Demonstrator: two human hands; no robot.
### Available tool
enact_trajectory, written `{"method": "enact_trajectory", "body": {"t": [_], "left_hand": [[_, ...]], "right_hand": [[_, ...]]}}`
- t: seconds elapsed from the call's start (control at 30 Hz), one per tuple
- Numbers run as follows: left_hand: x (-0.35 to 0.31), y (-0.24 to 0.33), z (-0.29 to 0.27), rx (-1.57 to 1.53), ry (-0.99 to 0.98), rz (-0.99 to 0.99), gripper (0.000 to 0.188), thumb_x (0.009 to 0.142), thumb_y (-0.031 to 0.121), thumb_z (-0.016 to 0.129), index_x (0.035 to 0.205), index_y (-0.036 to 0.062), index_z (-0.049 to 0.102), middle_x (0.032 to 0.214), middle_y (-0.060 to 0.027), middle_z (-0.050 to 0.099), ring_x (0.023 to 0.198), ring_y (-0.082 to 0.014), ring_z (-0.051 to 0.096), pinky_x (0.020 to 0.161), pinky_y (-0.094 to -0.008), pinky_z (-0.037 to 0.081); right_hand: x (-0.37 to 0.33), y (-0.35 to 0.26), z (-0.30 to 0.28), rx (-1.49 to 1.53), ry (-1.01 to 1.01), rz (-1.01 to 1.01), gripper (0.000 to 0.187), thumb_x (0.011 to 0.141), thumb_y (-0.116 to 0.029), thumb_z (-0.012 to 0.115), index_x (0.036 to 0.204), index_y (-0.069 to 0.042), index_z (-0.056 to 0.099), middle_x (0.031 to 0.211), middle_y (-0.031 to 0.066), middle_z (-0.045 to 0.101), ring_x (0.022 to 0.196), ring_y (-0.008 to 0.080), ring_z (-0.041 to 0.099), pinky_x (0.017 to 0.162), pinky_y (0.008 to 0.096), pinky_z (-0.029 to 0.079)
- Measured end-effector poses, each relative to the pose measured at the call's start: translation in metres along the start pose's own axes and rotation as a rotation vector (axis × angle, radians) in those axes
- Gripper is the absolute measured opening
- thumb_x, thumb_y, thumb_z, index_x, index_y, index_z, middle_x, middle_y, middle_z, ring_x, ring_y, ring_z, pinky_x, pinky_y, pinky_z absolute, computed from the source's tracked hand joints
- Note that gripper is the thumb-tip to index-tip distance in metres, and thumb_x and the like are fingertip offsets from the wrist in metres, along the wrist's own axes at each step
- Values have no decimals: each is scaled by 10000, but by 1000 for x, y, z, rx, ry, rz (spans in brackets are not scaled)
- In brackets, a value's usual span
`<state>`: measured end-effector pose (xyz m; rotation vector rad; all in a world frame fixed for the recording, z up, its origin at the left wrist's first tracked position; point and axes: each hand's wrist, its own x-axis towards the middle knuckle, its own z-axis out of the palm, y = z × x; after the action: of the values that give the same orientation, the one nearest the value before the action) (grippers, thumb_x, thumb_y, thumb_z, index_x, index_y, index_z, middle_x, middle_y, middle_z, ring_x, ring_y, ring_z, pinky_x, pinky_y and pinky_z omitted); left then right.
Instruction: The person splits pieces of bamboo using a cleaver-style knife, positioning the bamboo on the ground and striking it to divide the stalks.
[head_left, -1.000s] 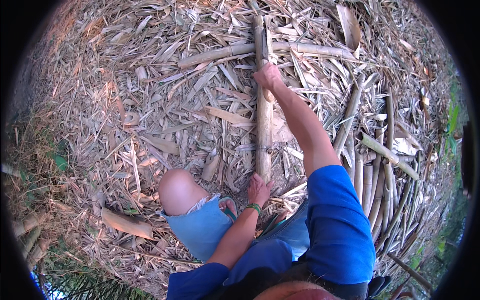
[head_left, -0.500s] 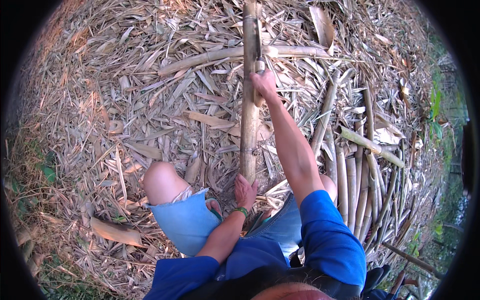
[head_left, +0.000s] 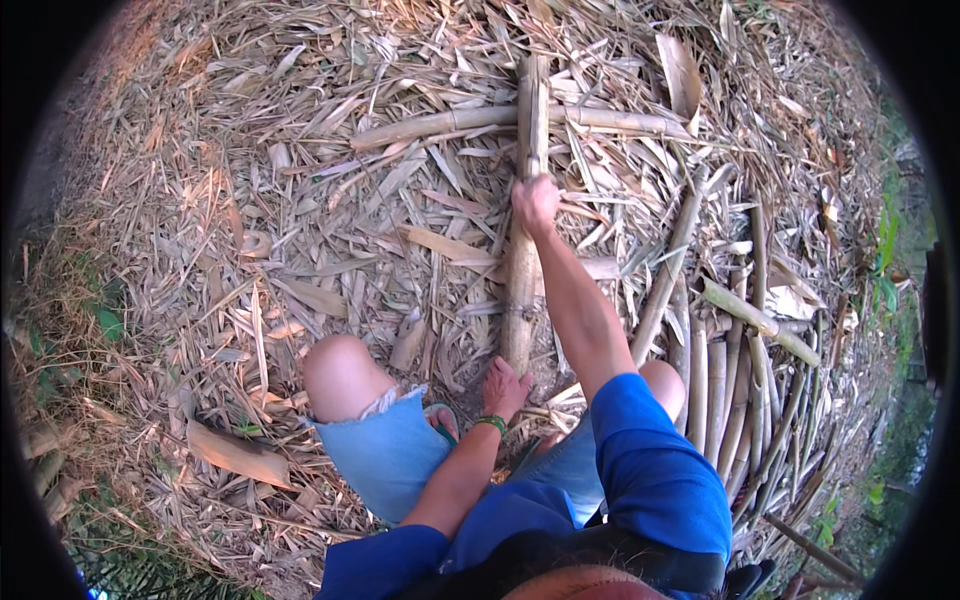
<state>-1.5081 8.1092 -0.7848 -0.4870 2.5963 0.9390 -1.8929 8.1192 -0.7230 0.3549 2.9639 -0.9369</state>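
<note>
A thick, dry bamboo length point(head_left: 520, 280) points away from me, its far part lying across a thinner bamboo pole point(head_left: 450, 122). My left hand point(head_left: 503, 388) is closed around the near end, between my knees. Farther up, my right hand point(head_left: 537, 205) is a fist against the bamboo's right side. Half a second ago this fist held a machete by its wooden handle; now the blade cannot be made out, and the fist seems still closed on the handle.
Several cut bamboo pieces point(head_left: 715, 400) lie in a pile at my right, with a greenish one point(head_left: 760, 322) across them. Dry bamboo leaves cover the ground. A curved brown sheath point(head_left: 238, 455) lies at the left, another point(head_left: 680, 78) at the far right.
The bamboo's far end has come down toward the ground and the cross pole. My right hand has moved slightly nearer with it, and the blade seen earlier no longer shows. The left hand stays at the near end.
</note>
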Motion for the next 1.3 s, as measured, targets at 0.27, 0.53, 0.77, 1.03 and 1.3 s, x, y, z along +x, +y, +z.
{"method": "enact_trajectory", "body": {"t": [0.27, 0.53, 0.77, 1.03, 1.3], "left_hand": [[2, 4, 1, -21, 147, 22, 682, 862, 434, 722, 1210, -69, 420, 1084, -251, 556, 1030, -407, 591, 873, -473, 496], [96, 53, -38, 7, 209, 22, 832, 905, 556, 630, 1368, -96, 401, 1172, -249, 572, 1075, -388, 591, 890, -486, 489], [50, 39, -11, 102, 208, -13, 765, 889, 596, 629, 1278, -45, 481, 1146, -222, 551, 1069, -384, 588, 879, -496, 500], [46, 24, -1, 103, 212, -46, 600, 937, 560, 583, 1130, -8, 558, 1125, -183, 576, 1076, -366, 584, 885, -511, 487], [41, 49, 7, 105, 273, 31, 614, 938, 567, 574, 1148, -9, 563, 1127, -179, 578, 1080, -361, 582, 874, -513, 480]], "right_hand": [[-85, -4, -74, 406, 19, -296, 411, 791, -247, 756, 1051, 22, 586, 768, 247, 680, 687, 387, 670, 688, 462, 546], [-122, -34, -173, 854, 43, -84, 199, 873, -167, 721, 933, -30, 590, 696, 73, 651, 566, 149, 612, 551, 328, 525], [-135, 49, -102, 553, -199, 170, 329, 804, -160, 669, 1056, 51, 648, 657, 98, 638, 577, 187, 616, 557, 342, 516], [-85, -123, -270, 821, 345, -607, 247, 803, -176, 712, 933, 26, 655, 761, 91, 697, 601, 166, 651, 552, 318, 534], [-85, 55, -39, 329, 222, 86, 269, 776, -155, 700, 929, 66, 683, 723, 147, 677, 634, 199, 659, 607, 342, 525]]}}
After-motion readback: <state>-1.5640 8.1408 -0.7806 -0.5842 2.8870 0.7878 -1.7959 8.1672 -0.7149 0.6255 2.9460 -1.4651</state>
